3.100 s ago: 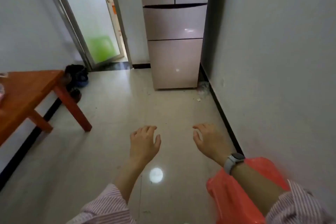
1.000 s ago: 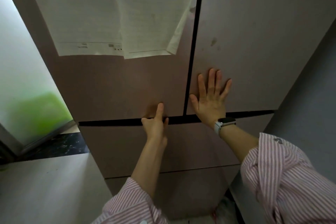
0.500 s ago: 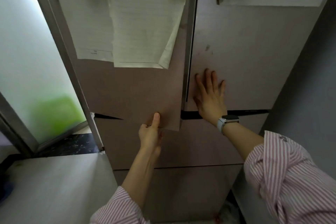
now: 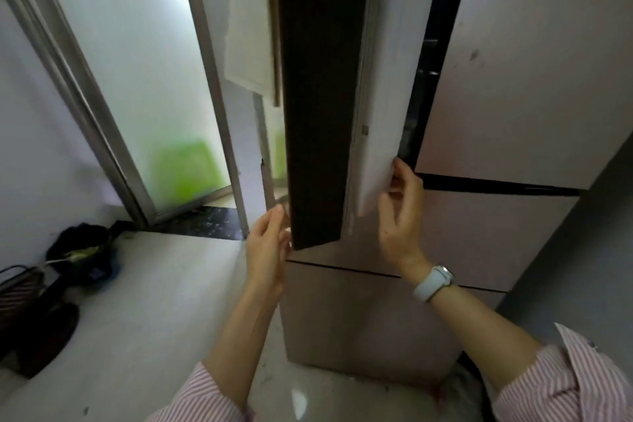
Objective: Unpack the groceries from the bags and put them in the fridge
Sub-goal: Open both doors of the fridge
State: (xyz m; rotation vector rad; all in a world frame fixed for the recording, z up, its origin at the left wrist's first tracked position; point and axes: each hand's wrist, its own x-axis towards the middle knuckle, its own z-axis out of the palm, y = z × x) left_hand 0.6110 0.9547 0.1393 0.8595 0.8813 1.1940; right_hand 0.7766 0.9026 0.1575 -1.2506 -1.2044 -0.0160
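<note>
The pink fridge (image 4: 479, 236) fills the right half of the view. Its upper left door (image 4: 318, 113) is swung out toward me and I see its dark edge, with the white inner lining (image 4: 380, 106) to the right. My right hand (image 4: 400, 216), with a white watch on the wrist, grips the bottom inner edge of that door. Flat against the door's lower outer corner lies my left hand (image 4: 270, 250), fingers loose. The upper right door (image 4: 520, 79) is closed. A narrow dark gap shows the inside; no groceries or bags are clear in view.
Papers (image 4: 248, 31) hang on the open door's front. A frosted glass sliding door (image 4: 137, 79) with a green shape behind it stands at the left. A black bag (image 4: 82, 253) and dark shoes (image 4: 44, 336) lie on the pale floor. A grey wall (image 4: 582, 250) flanks the fridge.
The upper left fridge door has swung much further out. My right hand left the closed right door and took the open door's inner edge; my left hand slid to the outer corner.
</note>
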